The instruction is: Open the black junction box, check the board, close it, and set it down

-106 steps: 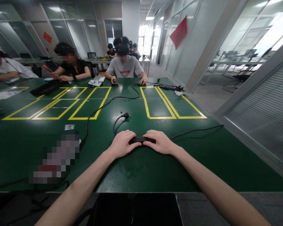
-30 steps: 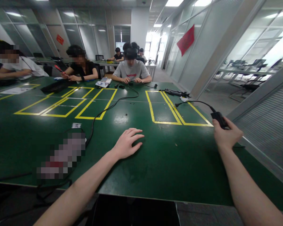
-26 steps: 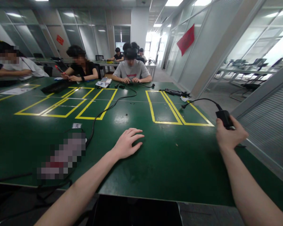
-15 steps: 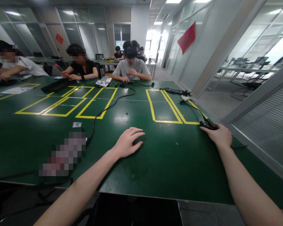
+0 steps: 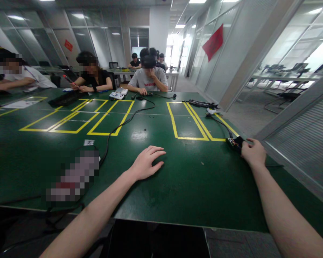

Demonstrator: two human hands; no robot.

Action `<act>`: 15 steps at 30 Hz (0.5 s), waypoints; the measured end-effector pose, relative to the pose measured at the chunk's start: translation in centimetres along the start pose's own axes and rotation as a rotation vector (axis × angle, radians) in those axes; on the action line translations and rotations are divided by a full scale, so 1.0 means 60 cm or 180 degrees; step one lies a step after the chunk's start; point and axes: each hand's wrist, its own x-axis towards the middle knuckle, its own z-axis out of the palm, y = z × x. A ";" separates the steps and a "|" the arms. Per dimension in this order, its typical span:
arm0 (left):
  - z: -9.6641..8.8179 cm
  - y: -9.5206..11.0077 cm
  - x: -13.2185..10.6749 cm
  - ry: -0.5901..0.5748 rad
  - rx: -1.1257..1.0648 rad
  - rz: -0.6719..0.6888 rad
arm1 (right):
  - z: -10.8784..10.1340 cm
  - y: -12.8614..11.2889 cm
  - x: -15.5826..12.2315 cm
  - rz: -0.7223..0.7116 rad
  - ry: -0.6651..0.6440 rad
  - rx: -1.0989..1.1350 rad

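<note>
My left hand (image 5: 149,163) lies palm down on the green table (image 5: 183,193), fingers spread and holding nothing. At the right edge of the table, my right hand (image 5: 254,153) has its thumb and fingers closed at the right end of a small black electronic device (image 5: 234,143). Small coloured parts show on the device's left side, and the fingers partly hide its right end. A black cable (image 5: 223,122) runs from the device up to a white-tagged end. Left of my left hand lies a long blurred-out object (image 5: 75,173) with a white label above it.
Yellow tape outlines (image 5: 192,138) mark the table. A folded black stand (image 5: 200,104) lies at the far right. One long black cable (image 5: 121,125) crosses the middle. A white game controller (image 5: 116,95) lies at the far side, where several people sit, one opposite me (image 5: 148,79).
My right hand has shifted back towards the device's right end, with its thumb drawn in. The device has turned slightly and shows more of its side. My left hand stays put.
</note>
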 end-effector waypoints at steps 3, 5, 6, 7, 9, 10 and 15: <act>0.000 -0.001 -0.001 0.0027 -0.0045 -0.0005 | -0.013 -0.020 -0.010 0.0558 -0.0207 0.0050; 0.001 -0.002 -0.001 0.0050 -0.0076 -0.0028 | -0.022 -0.033 -0.016 0.0722 -0.0304 0.0067; 0.001 -0.003 0.000 0.0061 -0.0084 -0.0039 | -0.026 -0.039 -0.018 0.0767 -0.0347 0.0070; 0.001 -0.003 0.000 0.0069 -0.0089 -0.0049 | -0.030 -0.044 -0.020 0.0801 -0.0390 0.0073; 0.002 -0.003 0.000 0.0070 -0.0093 -0.0057 | -0.034 -0.051 -0.023 0.0817 -0.0468 0.0074; 0.002 -0.003 0.000 0.0066 -0.0092 -0.0055 | -0.034 -0.052 -0.024 0.0790 -0.0486 0.0062; 0.002 -0.003 0.000 0.0083 -0.0105 -0.0044 | -0.029 -0.043 -0.023 0.0177 -0.0182 0.0070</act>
